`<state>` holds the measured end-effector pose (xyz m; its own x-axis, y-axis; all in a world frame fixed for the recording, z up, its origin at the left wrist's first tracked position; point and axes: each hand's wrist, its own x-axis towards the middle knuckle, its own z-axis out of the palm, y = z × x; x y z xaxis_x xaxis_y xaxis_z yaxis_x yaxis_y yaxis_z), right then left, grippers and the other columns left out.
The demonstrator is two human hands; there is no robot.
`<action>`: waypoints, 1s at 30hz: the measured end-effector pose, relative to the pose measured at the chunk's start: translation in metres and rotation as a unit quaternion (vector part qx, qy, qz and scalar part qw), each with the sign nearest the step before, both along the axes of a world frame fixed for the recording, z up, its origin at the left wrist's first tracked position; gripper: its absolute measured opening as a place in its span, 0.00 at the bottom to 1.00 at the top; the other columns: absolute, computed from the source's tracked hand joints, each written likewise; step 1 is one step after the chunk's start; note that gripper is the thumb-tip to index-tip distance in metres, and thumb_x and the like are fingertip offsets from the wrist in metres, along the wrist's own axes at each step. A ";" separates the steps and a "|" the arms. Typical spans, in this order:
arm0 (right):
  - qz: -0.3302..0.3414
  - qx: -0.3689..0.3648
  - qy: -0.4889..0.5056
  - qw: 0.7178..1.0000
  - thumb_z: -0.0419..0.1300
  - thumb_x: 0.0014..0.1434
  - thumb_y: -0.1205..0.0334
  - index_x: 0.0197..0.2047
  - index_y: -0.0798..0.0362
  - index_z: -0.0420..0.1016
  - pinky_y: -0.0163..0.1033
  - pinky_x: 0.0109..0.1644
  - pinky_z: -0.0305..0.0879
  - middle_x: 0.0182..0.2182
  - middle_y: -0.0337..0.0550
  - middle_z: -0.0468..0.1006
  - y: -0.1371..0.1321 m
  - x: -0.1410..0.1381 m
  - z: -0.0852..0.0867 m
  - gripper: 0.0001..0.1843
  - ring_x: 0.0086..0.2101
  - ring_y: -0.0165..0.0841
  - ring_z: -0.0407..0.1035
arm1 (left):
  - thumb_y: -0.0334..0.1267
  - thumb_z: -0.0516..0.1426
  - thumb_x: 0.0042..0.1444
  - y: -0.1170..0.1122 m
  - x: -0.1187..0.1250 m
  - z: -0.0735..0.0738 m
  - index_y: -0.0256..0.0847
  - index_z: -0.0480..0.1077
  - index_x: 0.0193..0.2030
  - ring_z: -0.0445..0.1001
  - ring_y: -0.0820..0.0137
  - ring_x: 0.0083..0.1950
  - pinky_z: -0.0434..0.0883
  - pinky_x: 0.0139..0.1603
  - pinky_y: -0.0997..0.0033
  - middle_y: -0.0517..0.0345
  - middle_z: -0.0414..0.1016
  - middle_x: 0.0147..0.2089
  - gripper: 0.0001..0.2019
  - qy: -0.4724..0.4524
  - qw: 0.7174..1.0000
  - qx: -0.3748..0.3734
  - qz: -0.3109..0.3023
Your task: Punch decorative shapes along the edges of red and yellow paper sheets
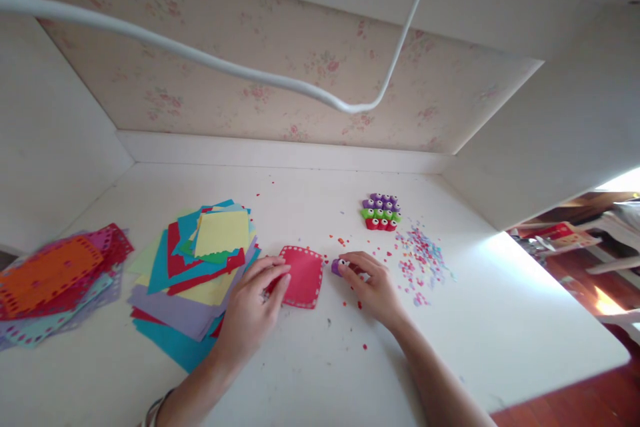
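A square sheet of red paper [303, 277] lies on the table, with small punched holes along its edges. My left hand [256, 295] is closed on its left edge, thumb and fingers pinched together. Just right of the sheet, my right hand [369, 281] grips a small purple paper punch [337, 267] with a white button on top. The punch is apart from the sheet. Fingers cover part of it.
A stack of coloured paper [223, 233] lies left of the red sheet. Farther left is a pile of hole-edged sheets [55, 273]. Rows of purple, green and red punches [382, 211] stand at the back right, near scattered confetti [423, 257]. A white cable [220, 65] hangs in front.
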<state>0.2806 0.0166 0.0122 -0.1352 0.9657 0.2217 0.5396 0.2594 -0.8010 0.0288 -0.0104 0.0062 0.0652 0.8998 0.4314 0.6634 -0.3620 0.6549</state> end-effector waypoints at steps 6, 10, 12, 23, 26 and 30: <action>0.001 -0.004 0.000 1.000 0.58 0.65 0.52 0.43 0.48 0.79 0.38 0.38 0.70 0.43 0.44 0.79 -0.001 -0.001 0.001 0.12 0.37 0.35 0.74 | 0.27 0.57 0.62 -0.006 -0.002 0.006 0.44 0.67 0.60 0.74 0.66 0.54 0.73 0.57 0.64 0.51 0.71 0.56 0.20 0.003 0.990 0.138 -0.010; -0.010 0.003 0.004 1.000 0.59 0.64 0.52 0.43 0.48 0.79 0.38 0.37 0.70 0.42 0.44 0.79 -0.001 0.000 -0.001 0.12 0.36 0.34 0.74 | 0.23 0.57 0.59 -0.014 -0.003 0.010 0.47 0.73 0.52 0.73 0.66 0.52 0.73 0.53 0.64 0.53 0.70 0.55 0.17 0.038 0.977 0.197 -0.076; -0.019 0.007 0.010 1.000 0.59 0.64 0.51 0.43 0.48 0.79 0.38 0.38 0.71 0.42 0.44 0.79 0.000 0.001 -0.003 0.12 0.36 0.34 0.74 | 0.26 0.59 0.58 -0.015 -0.005 0.009 0.51 0.76 0.47 0.71 0.62 0.51 0.71 0.51 0.55 0.53 0.69 0.54 0.16 0.081 0.976 0.196 -0.054; -0.021 -0.016 0.045 0.999 0.59 0.63 0.52 0.45 0.47 0.79 0.39 0.40 0.73 0.44 0.44 0.79 0.000 0.002 -0.008 0.12 0.37 0.35 0.76 | 0.34 0.53 0.65 -0.006 -0.005 -0.006 0.47 0.77 0.50 0.75 0.65 0.38 0.73 0.41 0.62 0.57 0.80 0.37 0.13 0.110 0.989 0.018 -0.095; -0.015 -0.017 0.062 0.998 0.59 0.64 0.52 0.45 0.48 0.79 0.39 0.42 0.73 0.44 0.45 0.79 0.000 0.001 -0.006 0.12 0.39 0.35 0.76 | 0.35 0.53 0.63 -0.006 -0.003 -0.002 0.46 0.76 0.50 0.78 0.66 0.45 0.75 0.49 0.66 0.56 0.81 0.47 0.14 0.014 0.994 -0.067 -0.079; -0.010 -0.025 0.074 0.997 0.59 0.64 0.52 0.45 0.48 0.79 0.39 0.42 0.74 0.44 0.45 0.79 -0.001 0.001 -0.003 0.12 0.39 0.35 0.76 | 0.43 0.55 0.61 -0.003 -0.002 0.004 0.43 0.75 0.50 0.79 0.65 0.46 0.77 0.46 0.69 0.54 0.78 0.52 0.14 -0.127 0.974 -0.182 -0.033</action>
<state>0.2814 0.0157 0.0095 -0.0856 0.9782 0.1891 0.4183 0.2075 -0.8843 0.0265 -0.0139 0.0106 0.0611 0.9937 0.0935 0.4454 -0.1110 0.8884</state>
